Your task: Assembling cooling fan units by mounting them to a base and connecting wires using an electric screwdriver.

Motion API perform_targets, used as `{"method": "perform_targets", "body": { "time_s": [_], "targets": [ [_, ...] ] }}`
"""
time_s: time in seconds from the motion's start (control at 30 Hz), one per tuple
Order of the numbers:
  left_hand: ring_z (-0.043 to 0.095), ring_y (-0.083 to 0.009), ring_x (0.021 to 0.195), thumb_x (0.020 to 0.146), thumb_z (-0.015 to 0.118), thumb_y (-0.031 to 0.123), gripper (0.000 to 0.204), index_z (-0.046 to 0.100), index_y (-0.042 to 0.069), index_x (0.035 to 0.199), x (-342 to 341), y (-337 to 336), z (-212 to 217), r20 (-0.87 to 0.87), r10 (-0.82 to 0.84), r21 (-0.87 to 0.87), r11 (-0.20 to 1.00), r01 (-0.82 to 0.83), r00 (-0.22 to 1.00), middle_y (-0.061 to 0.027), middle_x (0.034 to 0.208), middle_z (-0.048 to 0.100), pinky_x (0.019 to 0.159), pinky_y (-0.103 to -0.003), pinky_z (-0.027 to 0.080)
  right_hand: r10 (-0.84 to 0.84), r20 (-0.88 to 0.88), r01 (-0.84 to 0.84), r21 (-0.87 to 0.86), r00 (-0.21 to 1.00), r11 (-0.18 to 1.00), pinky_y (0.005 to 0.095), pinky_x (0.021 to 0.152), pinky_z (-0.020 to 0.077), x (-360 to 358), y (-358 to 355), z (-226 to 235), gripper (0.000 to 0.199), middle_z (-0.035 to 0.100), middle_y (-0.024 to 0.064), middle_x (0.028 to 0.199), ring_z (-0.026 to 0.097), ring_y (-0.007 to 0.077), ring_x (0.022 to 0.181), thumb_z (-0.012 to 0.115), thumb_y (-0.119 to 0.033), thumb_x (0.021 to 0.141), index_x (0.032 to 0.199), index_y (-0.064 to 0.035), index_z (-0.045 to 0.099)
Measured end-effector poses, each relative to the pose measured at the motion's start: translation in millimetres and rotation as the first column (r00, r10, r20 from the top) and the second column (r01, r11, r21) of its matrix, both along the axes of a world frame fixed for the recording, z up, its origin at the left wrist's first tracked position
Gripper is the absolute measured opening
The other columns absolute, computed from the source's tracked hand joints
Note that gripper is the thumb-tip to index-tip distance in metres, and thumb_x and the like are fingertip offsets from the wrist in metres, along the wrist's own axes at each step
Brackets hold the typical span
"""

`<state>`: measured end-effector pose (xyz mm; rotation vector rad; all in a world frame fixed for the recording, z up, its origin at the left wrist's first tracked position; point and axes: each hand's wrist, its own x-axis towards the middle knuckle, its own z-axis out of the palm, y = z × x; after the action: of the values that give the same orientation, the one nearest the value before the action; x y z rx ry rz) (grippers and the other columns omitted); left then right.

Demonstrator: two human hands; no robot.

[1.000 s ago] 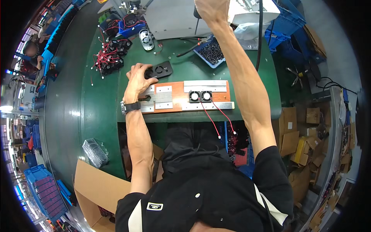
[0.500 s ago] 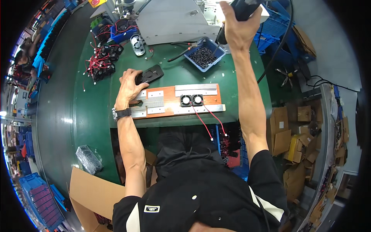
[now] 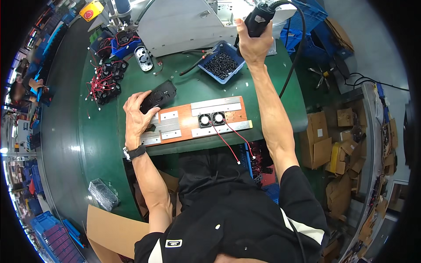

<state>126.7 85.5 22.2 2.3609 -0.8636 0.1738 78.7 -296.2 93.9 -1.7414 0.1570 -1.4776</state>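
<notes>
My left hand (image 3: 137, 113) grips a black plastic housing (image 3: 160, 94) between thumb and fingers, at the far left corner of a wooden board (image 3: 186, 127) fitted with silvery metal strips. On the board's right part sit two small black cooling fans, a left one (image 3: 205, 120) and a right one (image 3: 219, 118), side by side, their red wires trailing over the near edge. My right hand (image 3: 254, 48) is wrapped around a black corded electric screwdriver (image 3: 258, 21), held up beyond the board. Its tip is hidden near a blue bin (image 3: 240, 65) of black screws (image 3: 221, 65).
Pliers (image 3: 193, 68) lean on the bin. A pale oval casing (image 3: 143, 58) and a heap of fans with red wires (image 3: 105, 81) lie at the left. Behind stands a grey machine (image 3: 182, 28). The screwdriver cable (image 3: 298, 57) hangs at the right. A plastic-wrapped pack (image 3: 104, 194) lies near left.
The view has shifted slightly. My left hand has brought the black housing nearer and tilted it at the board's corner. My right hand has come slightly lower with the screwdriver.
</notes>
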Motion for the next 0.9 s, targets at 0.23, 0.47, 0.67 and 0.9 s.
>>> {"method": "perform_targets", "body": {
  "time_s": [0.23,0.47,0.67,0.9],
  "targets": [
    [0.063,-0.0334,0.116,0.07,0.088,0.021,0.056,0.07,0.006,0.121,3.7,0.7,-0.5,0.023,0.021,-0.094,0.995,-0.019,1.0,-0.0122,0.12,0.069,0.106,-0.044,0.045,0.067,0.056,-0.07,0.045,0.996,0.997,0.0248,0.057,0.0513,5.6,-6.4,-3.6,0.035,0.066,0.0005,0.077,0.063,0.0097,0.062,0.086,-0.019,0.087,0.103,-0.003,0.058],
    [0.062,-0.0346,0.111,0.071,0.088,0.014,0.059,0.066,0.006,0.126,-42.3,-27.5,40.3,-0.03,-0.14,-0.192,0.972,0.132,0.99,-0.0148,0.119,0.066,0.1,-0.044,0.048,0.181,0.257,-0.195,0.032,0.949,0.98,0.0271,0.057,0.0575,-8.9,1.3,29.8,0.034,0.065,0.0049,0.083,0.064,0.0119,0.064,0.082,-0.013,0.09,0.111,-0.0008,0.058],
    [0.056,-0.0345,0.116,0.066,0.091,0.01,0.065,0.065,0.003,0.125,-101.9,-83.9,23.2,-0.078,-0.39,-0.154,0.914,0.375,0.918,-0.0147,0.123,0.06,0.1,-0.043,0.048,0.274,0.342,-0.318,0.081,0.899,0.945,0.0253,0.06,0.0495,-23.4,10.8,52.9,0.035,0.065,0.001,0.08,0.06,0.0091,0.064,0.085,-0.02,0.087,0.102,-0.0028,0.058],
    [0.051,-0.0342,0.118,0.069,0.09,0.017,0.062,0.064,0.005,0.124,-103.7,-94.1,4.6,-0.086,-0.442,-0.086,0.896,0.436,0.893,-0.0135,0.123,0.056,0.102,-0.045,0.042,0.312,0.302,-0.318,-0.031,0.901,0.948,0.0286,0.059,0.0585,-42.1,10.1,55.7,0.028,0.064,0.0024,0.076,0.065,0.0119,0.058,0.081,-0.014,0.09,0.099,-0.0004,0.057]
  ]
}}
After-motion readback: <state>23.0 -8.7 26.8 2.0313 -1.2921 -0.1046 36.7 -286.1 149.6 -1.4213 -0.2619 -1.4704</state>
